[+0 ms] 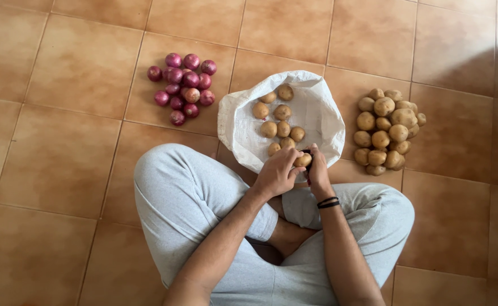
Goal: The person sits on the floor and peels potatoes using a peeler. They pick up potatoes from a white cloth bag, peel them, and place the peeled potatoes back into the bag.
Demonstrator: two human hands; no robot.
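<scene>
I sit cross-legged on a tiled floor. Both hands meet over the near edge of a white sack (317, 107) that lies open in front of me. My left hand (276, 173) curls around a small brown potato (303, 160). My right hand (318, 173) presses against the same potato from the right, and something dark shows between its fingers; I cannot tell what it is. Several more potatoes (282, 126) lie inside the sack.
A pile of potatoes (386, 130) lies on the floor to the right of the sack. A cluster of red onions (183, 86) lies to its left. My knees in grey trousers (175, 192) spread to both sides. Brown floor tiles (62, 141) surround everything.
</scene>
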